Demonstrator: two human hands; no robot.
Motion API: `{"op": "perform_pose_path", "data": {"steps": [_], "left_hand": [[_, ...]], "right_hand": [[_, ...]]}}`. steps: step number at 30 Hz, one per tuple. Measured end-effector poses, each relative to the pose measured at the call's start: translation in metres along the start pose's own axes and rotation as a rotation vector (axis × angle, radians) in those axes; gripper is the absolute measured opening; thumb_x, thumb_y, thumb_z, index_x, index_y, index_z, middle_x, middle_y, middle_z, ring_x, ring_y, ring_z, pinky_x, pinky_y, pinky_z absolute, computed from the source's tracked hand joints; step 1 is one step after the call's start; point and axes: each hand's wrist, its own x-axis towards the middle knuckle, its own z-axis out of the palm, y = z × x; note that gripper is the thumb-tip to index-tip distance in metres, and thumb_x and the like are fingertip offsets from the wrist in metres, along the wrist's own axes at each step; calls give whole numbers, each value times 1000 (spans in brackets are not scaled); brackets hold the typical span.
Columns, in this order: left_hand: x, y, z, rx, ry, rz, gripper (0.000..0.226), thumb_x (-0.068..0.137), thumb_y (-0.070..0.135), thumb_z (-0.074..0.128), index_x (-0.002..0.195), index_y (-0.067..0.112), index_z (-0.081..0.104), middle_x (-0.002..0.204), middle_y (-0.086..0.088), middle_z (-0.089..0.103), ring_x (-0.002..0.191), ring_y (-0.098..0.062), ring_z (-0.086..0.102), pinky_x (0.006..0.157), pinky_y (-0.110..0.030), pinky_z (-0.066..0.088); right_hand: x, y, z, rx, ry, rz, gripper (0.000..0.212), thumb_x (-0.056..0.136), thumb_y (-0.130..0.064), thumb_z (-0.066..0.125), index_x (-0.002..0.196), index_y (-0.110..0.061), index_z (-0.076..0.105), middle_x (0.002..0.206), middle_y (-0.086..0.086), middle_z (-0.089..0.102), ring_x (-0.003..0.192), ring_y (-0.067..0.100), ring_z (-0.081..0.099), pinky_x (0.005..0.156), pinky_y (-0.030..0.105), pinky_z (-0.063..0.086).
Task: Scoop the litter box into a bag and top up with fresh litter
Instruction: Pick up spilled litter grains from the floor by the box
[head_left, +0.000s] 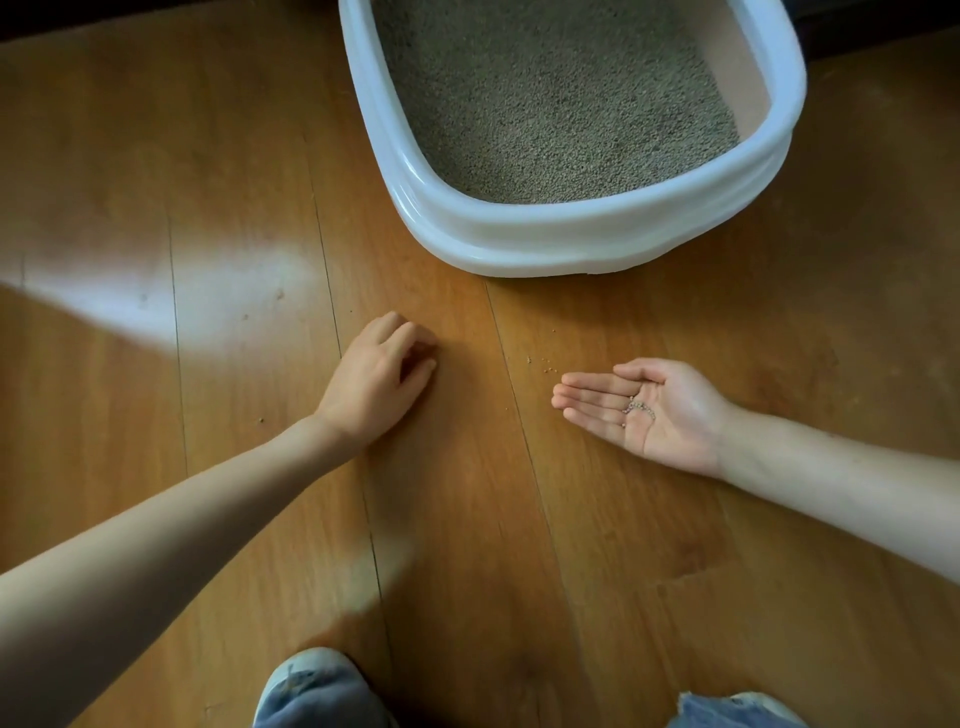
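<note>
A white litter box (582, 234) stands on the wooden floor at the upper middle, filled with grey-brown litter (550, 98). My left hand (382, 376) rests palm down on the floor in front of it, its fingers curled in. My right hand (649, 410) lies palm up near the floor, fingers together and flat, with a small pile of litter grains (640, 407) in the palm. A few loose grains (545, 364) lie on the floor between the two hands. No scoop and no bag are in view.
The wooden floor (519, 519) stretches all round, with a bright patch of light (171, 291) at the left. My shoes (317, 691) show at the bottom edge. A dark strip runs along the top right behind the box.
</note>
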Motion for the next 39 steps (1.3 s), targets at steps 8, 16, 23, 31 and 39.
{"op": "perform_pose_path", "data": {"steps": [8,16,23,31,39], "left_hand": [[2,-4,3,43,30,-34,16,90,18,62,102,9,67,95,-2,61,88,-17,52,73,-22,41],[25,5,5,143,-3,39,9,87,11,61,83,3,64,79,-8,60,73,-25,55,61,-31,46],[35,42,22,16,-75,204,11,91,15,57,86,6,61,83,-6,60,77,-22,55,68,-29,45],[54,53,36,41,-66,350,11,86,13,59,81,6,65,78,-6,61,69,-25,56,62,-36,50],[61,64,35,381,-141,427,10,75,10,75,74,5,66,69,-7,57,60,-25,50,51,-31,41]], "right_hand": [[5,2,4,-14,0,22,47,95,-14,31,103,17,65,116,31,63,100,39,67,81,45,57],[2,3,-1,-13,7,20,47,95,-15,32,104,17,65,117,31,62,103,39,66,83,46,56],[-1,2,-3,-9,17,10,45,96,-15,32,107,15,64,117,30,63,104,38,66,83,45,57],[-5,0,-7,10,36,9,46,97,-15,32,106,15,64,117,30,63,104,38,66,85,45,55],[-3,-1,-11,2,66,-2,46,96,-16,32,106,15,64,116,30,63,104,38,66,85,45,56]]}}
